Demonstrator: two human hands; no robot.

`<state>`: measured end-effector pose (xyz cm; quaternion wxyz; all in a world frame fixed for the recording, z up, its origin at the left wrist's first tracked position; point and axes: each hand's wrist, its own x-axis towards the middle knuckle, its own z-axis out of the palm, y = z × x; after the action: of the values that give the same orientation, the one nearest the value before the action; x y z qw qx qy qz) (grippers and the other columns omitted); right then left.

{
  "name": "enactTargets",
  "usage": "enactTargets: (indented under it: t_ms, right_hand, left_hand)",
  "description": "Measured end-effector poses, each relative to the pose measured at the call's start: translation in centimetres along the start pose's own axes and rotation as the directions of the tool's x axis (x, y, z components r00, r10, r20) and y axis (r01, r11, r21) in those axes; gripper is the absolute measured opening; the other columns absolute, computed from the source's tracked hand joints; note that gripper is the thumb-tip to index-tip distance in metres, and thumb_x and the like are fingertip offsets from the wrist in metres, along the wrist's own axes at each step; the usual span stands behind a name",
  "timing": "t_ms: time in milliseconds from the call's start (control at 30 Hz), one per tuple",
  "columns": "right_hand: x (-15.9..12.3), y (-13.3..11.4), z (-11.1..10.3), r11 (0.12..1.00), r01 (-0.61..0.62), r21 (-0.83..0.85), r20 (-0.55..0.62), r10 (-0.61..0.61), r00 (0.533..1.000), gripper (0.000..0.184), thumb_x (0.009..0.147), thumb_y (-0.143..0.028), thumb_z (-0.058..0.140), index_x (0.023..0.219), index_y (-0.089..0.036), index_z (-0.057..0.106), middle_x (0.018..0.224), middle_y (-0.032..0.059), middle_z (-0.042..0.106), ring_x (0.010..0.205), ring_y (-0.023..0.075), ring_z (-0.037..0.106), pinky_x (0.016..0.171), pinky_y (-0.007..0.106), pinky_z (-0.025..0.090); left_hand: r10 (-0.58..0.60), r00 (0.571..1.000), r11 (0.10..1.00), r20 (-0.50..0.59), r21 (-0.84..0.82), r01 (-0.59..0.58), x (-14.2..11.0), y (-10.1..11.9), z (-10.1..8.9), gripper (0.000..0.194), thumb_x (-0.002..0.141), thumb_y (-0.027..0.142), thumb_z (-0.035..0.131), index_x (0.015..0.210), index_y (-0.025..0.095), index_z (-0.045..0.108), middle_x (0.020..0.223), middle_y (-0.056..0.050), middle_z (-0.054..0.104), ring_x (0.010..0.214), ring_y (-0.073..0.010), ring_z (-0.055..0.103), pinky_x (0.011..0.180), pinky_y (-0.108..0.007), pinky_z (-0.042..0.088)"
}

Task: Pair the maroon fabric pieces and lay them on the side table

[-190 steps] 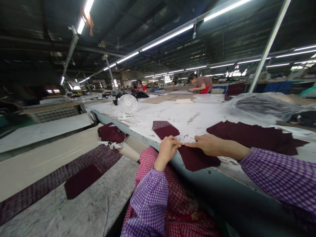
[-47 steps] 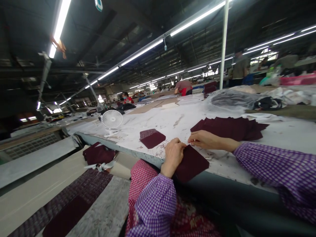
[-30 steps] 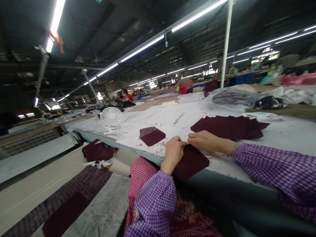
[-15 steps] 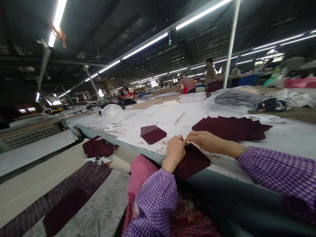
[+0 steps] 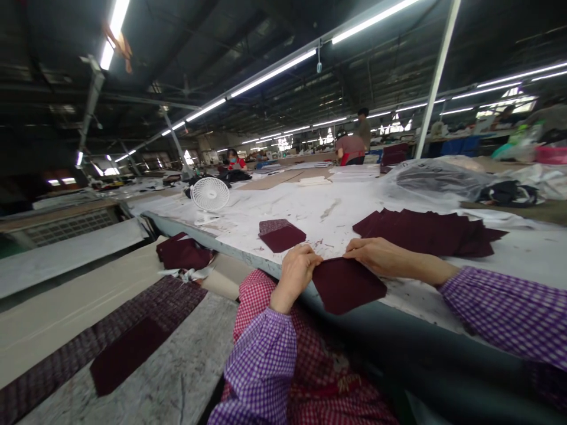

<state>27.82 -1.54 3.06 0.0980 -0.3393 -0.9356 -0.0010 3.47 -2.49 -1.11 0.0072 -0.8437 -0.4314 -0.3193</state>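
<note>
A dark maroon fabric piece [image 5: 348, 286], shaped like a pocket with a pointed lower end, hangs partly over the table's front edge. My left hand [image 5: 296, 268] pinches its upper left corner, and my right hand [image 5: 376, 255] pinches the top edge a short way to the right. The stretch of edge between the two hands looks folded. Just beyond my left hand lies a small stack of maroon pieces [image 5: 283, 237] with a speckled patch showing. Past my right hand, a fanned pile of maroon pieces [image 5: 429, 231] rests on the white table [image 5: 328, 206].
A small white fan [image 5: 210, 195] stands near the table's left edge. Clear plastic wrapping [image 5: 436, 180] lies at the back right. On a lower surface at left are a maroon bundle [image 5: 183, 252] and a maroon piece [image 5: 128, 354] on speckled cloth. Several people work in the background.
My left hand has moved left, away from my right hand, along the fabric's top edge. The piece is now spread wider and flatter between them. The view has shifted slightly.
</note>
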Motion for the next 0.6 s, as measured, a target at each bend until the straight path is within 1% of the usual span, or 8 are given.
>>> enactTargets:
  t_ms: [100, 200, 300, 367, 400, 467, 533, 600]
  right_hand:
    - [0.5, -0.1, -0.5, 0.994, 0.034, -0.105, 0.105, -0.023, 0.994, 0.040, 0.085, -0.007, 0.038, 0.110, -0.019, 0.066, 0.103, 0.0105, 0.062, 0.087, 0.0190, 0.060, 0.077, 0.029, 0.044]
    - [1.4, -0.7, -0.9, 0.973, 0.050, -0.226, 0.201, -0.004, 0.980, 0.051, 0.080, -0.002, 0.040, 0.120, -0.025, 0.062, 0.099, 0.0096, 0.062, 0.079, 0.0177, 0.060, 0.069, 0.027, 0.042]
    - [2.4, -2.0, -1.2, 0.942, 0.077, -0.326, 0.237, 0.002, 0.972, 0.058, 0.076, 0.000, 0.042, 0.124, -0.028, 0.058, 0.093, 0.0095, 0.063, 0.072, 0.0169, 0.060, 0.061, 0.025, 0.038]
    - [3.0, -2.9, -1.4, 0.921, 0.109, -0.375, 0.254, -0.011, 0.967, 0.058, 0.077, -0.001, 0.042, 0.126, -0.027, 0.057, 0.092, 0.0108, 0.063, 0.074, 0.0184, 0.061, 0.059, 0.025, 0.036]
    - [3.2, -3.3, -1.6, 0.910, 0.126, -0.396, 0.272, -0.015, 0.962, 0.058, 0.078, -0.001, 0.042, 0.128, -0.027, 0.056, 0.093, 0.0116, 0.063, 0.075, 0.0194, 0.061, 0.058, 0.026, 0.035]
    - [3.6, -3.9, -1.9, 0.892, 0.143, -0.428, 0.311, -0.003, 0.951, 0.059, 0.079, -0.003, 0.041, 0.131, -0.028, 0.052, 0.095, 0.0125, 0.063, 0.077, 0.0207, 0.062, 0.057, 0.027, 0.034]
    - [3.8, -4.0, -2.1, 0.886, 0.147, -0.440, 0.334, 0.009, 0.943, 0.061, 0.080, -0.004, 0.041, 0.134, -0.030, 0.049, 0.096, 0.0118, 0.063, 0.077, 0.0208, 0.063, 0.056, 0.027, 0.032]
    - [3.8, -3.7, -2.1, 0.887, 0.153, -0.436, 0.345, 0.008, 0.939, 0.063, 0.080, -0.004, 0.041, 0.136, -0.032, 0.046, 0.093, 0.0103, 0.064, 0.076, 0.0201, 0.063, 0.056, 0.026, 0.031]
  left_hand:
    - [0.040, 0.999, 0.998, -0.011, 0.053, -0.040, -0.2, 0.3, -0.1, 0.029, 0.093, 0.025, 0.044, 0.088, 0.023, 0.072, 0.086, -0.003, 0.063, 0.085, -0.0165, 0.051, 0.078, -0.028, 0.040]
    - [0.062, 0.998, 0.994, -0.007, 0.087, -0.062, -0.2, 0.5, -0.2, 0.030, 0.093, 0.027, 0.042, 0.089, 0.023, 0.072, 0.086, -0.003, 0.063, 0.084, -0.0168, 0.050, 0.078, -0.028, 0.039]
    - [0.081, 0.997, 0.994, -0.005, 0.080, -0.080, -0.2, 0.2, -0.2, 0.031, 0.094, 0.028, 0.041, 0.089, 0.023, 0.072, 0.084, -0.004, 0.062, 0.084, -0.0170, 0.050, 0.077, -0.029, 0.039]
    - [0.081, 0.997, 0.997, -0.003, 0.017, -0.081, -0.2, -0.2, -0.3, 0.028, 0.093, 0.027, 0.044, 0.088, 0.023, 0.072, 0.085, -0.003, 0.062, 0.084, -0.0169, 0.051, 0.077, -0.028, 0.040]
    - [0.066, 0.998, 0.997, -0.010, -0.040, -0.066, -0.3, -0.4, -0.3, 0.026, 0.092, 0.026, 0.046, 0.088, 0.022, 0.071, 0.085, -0.003, 0.063, 0.084, -0.0168, 0.052, 0.078, -0.028, 0.041]
    - [-0.004, 0.999, 0.982, -0.040, -0.190, -0.003, -0.5, -1.0, -0.4, 0.020, 0.089, 0.023, 0.051, 0.090, 0.021, 0.071, 0.086, -0.003, 0.064, 0.085, -0.0162, 0.054, 0.078, -0.027, 0.042]
    - [-0.096, 0.993, 0.943, -0.071, -0.327, 0.068, -0.7, -1.4, -0.5, 0.017, 0.087, 0.019, 0.053, 0.091, 0.018, 0.070, 0.085, -0.003, 0.065, 0.083, -0.0155, 0.056, 0.077, -0.027, 0.044]
    - [-0.163, 0.983, 0.912, -0.086, -0.392, 0.117, -0.8, -1.6, -0.8, 0.013, 0.084, 0.018, 0.056, 0.089, 0.017, 0.069, 0.081, -0.003, 0.064, 0.079, -0.0150, 0.057, 0.073, -0.026, 0.044]
